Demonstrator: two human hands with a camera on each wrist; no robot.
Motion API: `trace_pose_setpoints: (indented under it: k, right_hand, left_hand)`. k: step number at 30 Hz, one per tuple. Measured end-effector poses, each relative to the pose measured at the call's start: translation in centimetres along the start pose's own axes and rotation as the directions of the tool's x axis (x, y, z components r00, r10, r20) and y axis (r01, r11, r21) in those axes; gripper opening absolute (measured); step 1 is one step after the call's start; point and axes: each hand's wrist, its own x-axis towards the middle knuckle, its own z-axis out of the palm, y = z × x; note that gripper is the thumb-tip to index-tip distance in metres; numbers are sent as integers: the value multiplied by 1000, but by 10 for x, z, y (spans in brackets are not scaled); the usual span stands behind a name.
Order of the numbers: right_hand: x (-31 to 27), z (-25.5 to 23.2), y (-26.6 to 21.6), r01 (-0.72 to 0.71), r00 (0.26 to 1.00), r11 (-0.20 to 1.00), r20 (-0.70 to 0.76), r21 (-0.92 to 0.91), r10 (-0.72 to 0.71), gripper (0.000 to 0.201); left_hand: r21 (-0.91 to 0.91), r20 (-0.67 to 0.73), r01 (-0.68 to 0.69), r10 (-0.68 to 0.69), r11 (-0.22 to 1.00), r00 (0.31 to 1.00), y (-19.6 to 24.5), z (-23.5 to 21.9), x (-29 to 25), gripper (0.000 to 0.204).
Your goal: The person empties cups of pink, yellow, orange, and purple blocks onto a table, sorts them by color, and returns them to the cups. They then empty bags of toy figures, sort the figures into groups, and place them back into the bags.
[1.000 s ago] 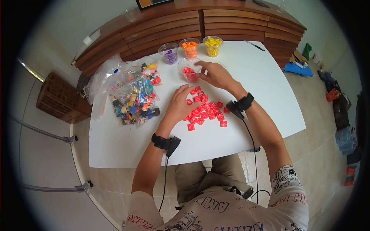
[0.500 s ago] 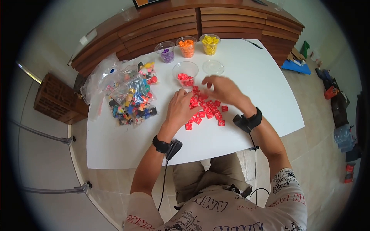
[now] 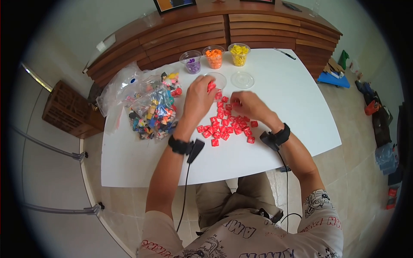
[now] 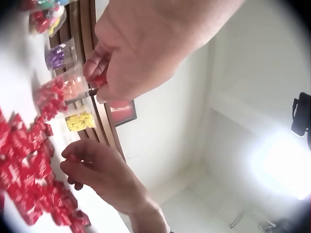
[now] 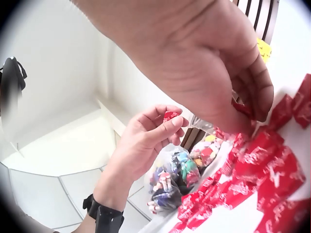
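Small red wrapped pieces lie in a loose pile on the white table. My left hand pinches a red piece over the near-left rim of a clear cup, which holds red pieces and is partly covered by that hand. In the right wrist view the left hand shows the piece between thumb and fingers. My right hand is at the pile's upper right edge; in the left wrist view it pinches a red piece with curled fingers.
Behind stand clear cups of purple, orange and yellow pieces. A clear lid lies right of the red cup. Plastic bags of small colourful figures are at the left, a pen at the far right.
My left hand has lifted from beside the pile to the cup, now with a red piece. My right hand moved from the cup back down to the pile and took hold of a piece.
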Motion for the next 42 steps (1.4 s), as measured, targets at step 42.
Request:
trace_pose_setpoints:
  k: [42]
  right_hand:
    - [-45, 3, -7, -126, 988, 990, 76, -69, 131, 30]
  left_hand:
    - [-7, 394, 232, -210, 973, 895, 18, 1, -84, 31]
